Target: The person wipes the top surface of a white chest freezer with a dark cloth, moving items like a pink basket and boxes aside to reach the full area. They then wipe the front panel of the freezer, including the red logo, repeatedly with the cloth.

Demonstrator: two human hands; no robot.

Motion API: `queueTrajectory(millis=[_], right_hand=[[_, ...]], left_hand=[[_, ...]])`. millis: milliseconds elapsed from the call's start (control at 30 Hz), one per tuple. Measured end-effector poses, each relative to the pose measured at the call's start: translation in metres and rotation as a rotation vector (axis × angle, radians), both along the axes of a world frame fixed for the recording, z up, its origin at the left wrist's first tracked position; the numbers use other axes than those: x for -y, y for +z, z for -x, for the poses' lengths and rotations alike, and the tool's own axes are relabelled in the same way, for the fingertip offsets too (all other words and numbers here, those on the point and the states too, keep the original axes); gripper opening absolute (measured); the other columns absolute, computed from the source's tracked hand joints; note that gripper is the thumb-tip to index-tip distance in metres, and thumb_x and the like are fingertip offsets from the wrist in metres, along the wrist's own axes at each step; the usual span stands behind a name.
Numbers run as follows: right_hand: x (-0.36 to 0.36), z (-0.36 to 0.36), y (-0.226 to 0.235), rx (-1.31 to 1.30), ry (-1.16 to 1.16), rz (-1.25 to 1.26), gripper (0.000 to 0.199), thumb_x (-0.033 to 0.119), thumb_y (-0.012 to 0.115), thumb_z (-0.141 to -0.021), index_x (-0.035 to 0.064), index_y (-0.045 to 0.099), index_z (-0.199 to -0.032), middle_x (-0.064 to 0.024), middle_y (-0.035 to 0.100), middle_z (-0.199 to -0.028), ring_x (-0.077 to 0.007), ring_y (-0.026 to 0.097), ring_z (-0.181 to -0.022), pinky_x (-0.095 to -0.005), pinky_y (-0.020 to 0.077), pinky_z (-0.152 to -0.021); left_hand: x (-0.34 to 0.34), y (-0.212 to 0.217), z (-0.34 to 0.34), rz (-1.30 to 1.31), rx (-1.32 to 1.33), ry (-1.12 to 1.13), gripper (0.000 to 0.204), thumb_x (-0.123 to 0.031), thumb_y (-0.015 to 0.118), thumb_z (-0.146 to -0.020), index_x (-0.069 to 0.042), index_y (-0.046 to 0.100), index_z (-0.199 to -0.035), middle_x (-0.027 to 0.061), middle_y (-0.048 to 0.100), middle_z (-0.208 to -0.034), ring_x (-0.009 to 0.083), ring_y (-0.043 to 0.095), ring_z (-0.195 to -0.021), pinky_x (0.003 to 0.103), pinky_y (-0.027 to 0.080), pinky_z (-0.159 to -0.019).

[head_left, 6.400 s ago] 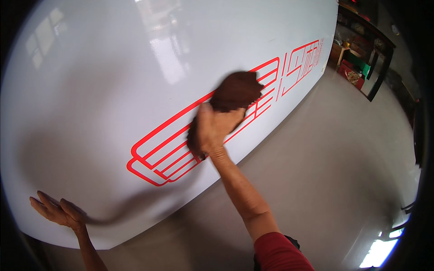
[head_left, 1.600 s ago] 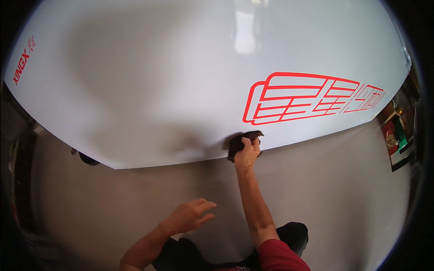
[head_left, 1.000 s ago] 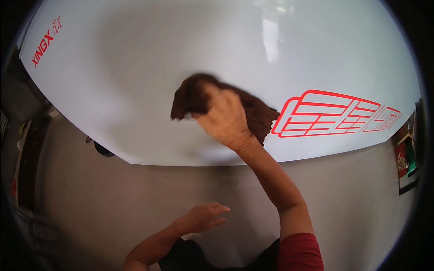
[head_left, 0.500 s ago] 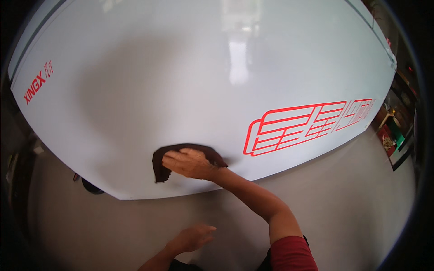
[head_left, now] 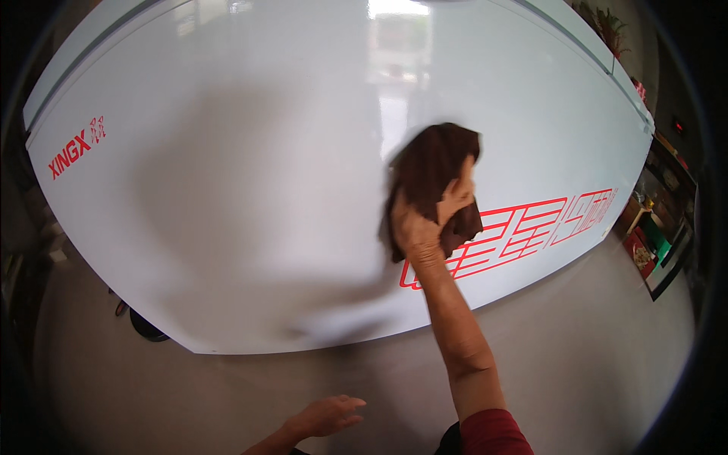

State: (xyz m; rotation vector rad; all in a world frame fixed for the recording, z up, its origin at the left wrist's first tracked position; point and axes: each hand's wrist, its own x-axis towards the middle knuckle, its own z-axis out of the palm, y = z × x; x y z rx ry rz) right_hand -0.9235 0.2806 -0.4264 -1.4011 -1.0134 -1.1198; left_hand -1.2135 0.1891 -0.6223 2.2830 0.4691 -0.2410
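Your right arm [head_left: 458, 334] extends forward, elbow slightly bent; right hand [head_left: 417, 229] gripping, fingers partly hidden. Your left hand [head_left: 326, 416] sits low, fingers loosely extended rightward.

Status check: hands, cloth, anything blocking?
Right hand holding brown cloth at glossy white front panel. Left hand empty, fingers extended, apart from panel. Right hand and cloth hide part of red graphic.
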Motion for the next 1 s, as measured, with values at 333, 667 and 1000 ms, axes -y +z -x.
queueTrajectory(millis=[333, 667, 1000], right_hand=[[-0.034, 0.116, -0.024, 0.613, 0.180, 0.218, 0.022, 0.033, 0.064, -0.075, 0.0244, 0.063, -0.096, 0.0047, 0.054, -0.109, -0.0159, 0.047, -0.116, -0.0413, 0.0309, -0.090], [-0.002, 0.002, 0.052, 0.271, -0.153, 0.057, 0.040, 0.021, 0.066, -0.070, -0.0014, 0.059, -0.102, -0.0213, 0.042, -0.134, -0.0418, 0.028, -0.134, -0.0522, 0.0219, -0.100], [-0.034, 0.086, 0.075, 0.541, 0.160, 0.170, 0.042, 0.034, 0.066, -0.067, 0.0036, 0.059, -0.096, -0.0167, 0.046, -0.130, -0.0355, 0.032, -0.134, -0.0580, 0.0185, -0.104]], left_hand=[[-0.004, 0.005, 0.005, 0.019, -0.056, 0.017, 0.043, -0.039, 0.052, -0.094, -0.017, 0.048, -0.131, 0.0111, 0.057, -0.118, 0.0306, 0.057, -0.103, 0.042, 0.048, -0.086], [-0.008, -0.007, 0.005, -0.009, -0.080, -0.036, 0.044, -0.039, 0.053, -0.094, -0.014, 0.048, -0.130, 0.0138, 0.057, -0.118, 0.0330, 0.057, -0.104, 0.044, 0.047, -0.087], [-0.010, -0.014, -0.009, -0.017, -0.051, -0.120, 0.045, -0.038, 0.053, -0.094, -0.011, 0.048, -0.129, 0.0186, 0.058, -0.117, 0.0363, 0.054, -0.108, 0.044, 0.046, -0.089]])
